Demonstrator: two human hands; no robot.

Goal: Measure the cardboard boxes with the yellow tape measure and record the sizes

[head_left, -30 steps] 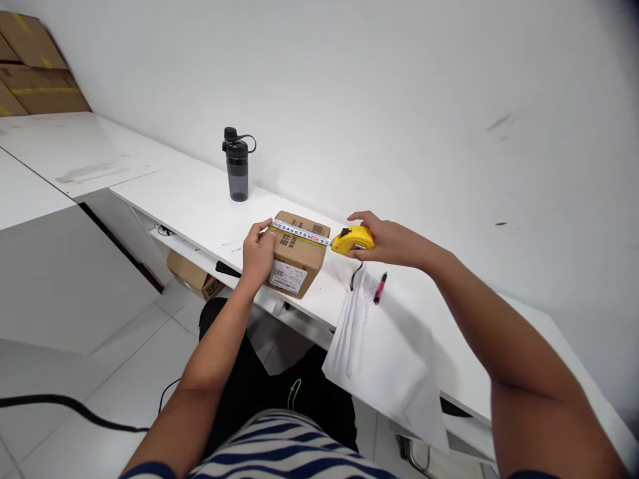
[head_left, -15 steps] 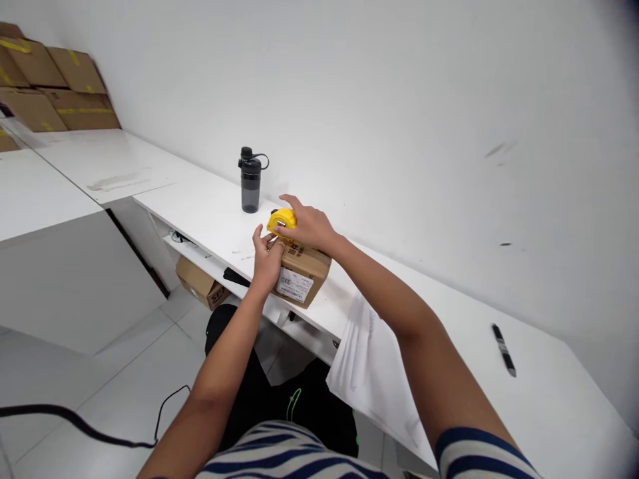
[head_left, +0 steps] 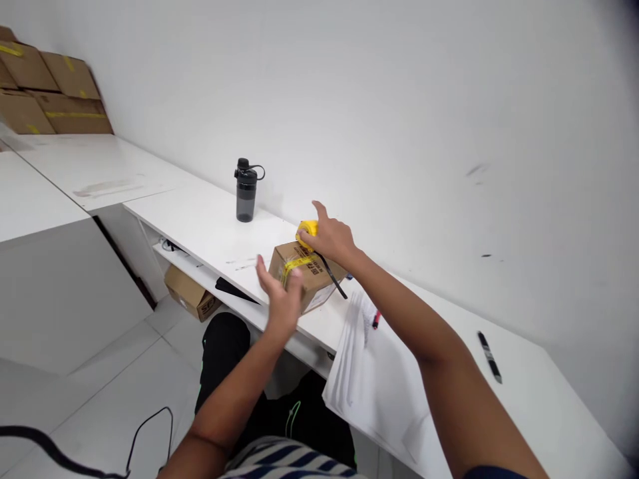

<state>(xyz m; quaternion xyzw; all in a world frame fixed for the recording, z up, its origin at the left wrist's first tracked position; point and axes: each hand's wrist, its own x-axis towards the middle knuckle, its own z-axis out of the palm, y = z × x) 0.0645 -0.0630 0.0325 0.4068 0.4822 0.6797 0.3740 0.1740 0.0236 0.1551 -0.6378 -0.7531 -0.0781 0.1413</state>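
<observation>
On a long white desk (head_left: 210, 219) against a bare wall: a dark water bottle (head_left: 245, 191) at rear left, a sheaf of white papers (head_left: 379, 379) overhanging the front edge at right, a red pen (head_left: 375, 320) at their top edge, a black marker (head_left: 489, 357) farther right. Brown cartons (head_left: 44, 86) stacked in the far left corner, another carton (head_left: 187, 293) under the desk, a black cable (head_left: 74, 459) across the floor tiles. Near the desk's front edge, a small cardboard box (head_left: 312, 273) banded with yellow tape, its near face partly hidden behind the left hand (head_left: 279, 296): blurred, fingers spread wide, holding nothing, contact with the box impossible to tell. At the box's far top edge, the right hand (head_left: 332, 239), closed around a yellow tape measure (head_left: 307, 233), index finger raised, black wrist strap trailing over the lid.
</observation>
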